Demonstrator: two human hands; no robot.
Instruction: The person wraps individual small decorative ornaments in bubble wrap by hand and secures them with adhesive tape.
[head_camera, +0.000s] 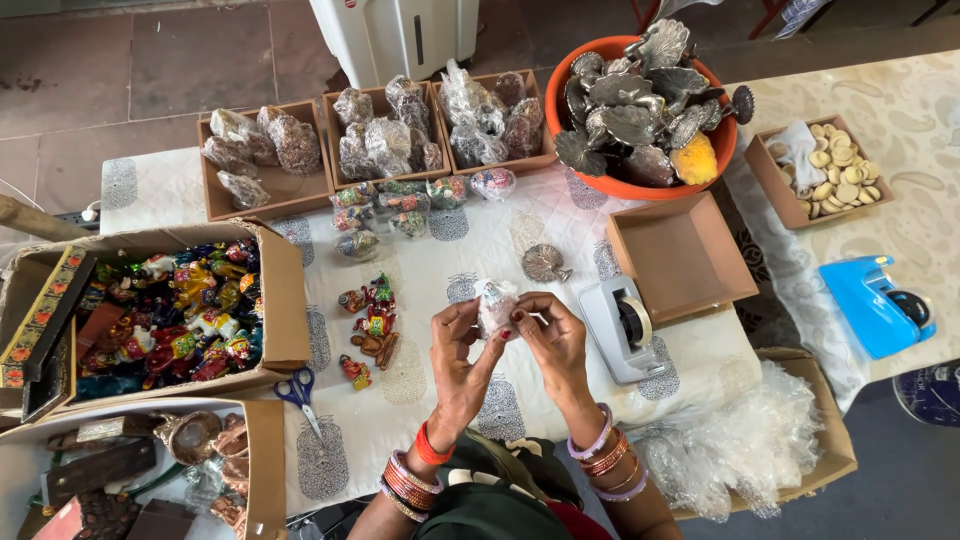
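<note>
Wrapped figurine (495, 303), perhaps; contents obscured

Small bubble-wrapped figurine (496, 305), upright, above white tablecloth

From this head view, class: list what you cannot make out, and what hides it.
- Wrapped item: bubble wrap and both hands, left hand and right hand, cover it.
- Bagged figures in the middle tray: plastic blurs them.
- Lower-left box: cut by the frame edge.
- Round discs: too small to identify.
</note>
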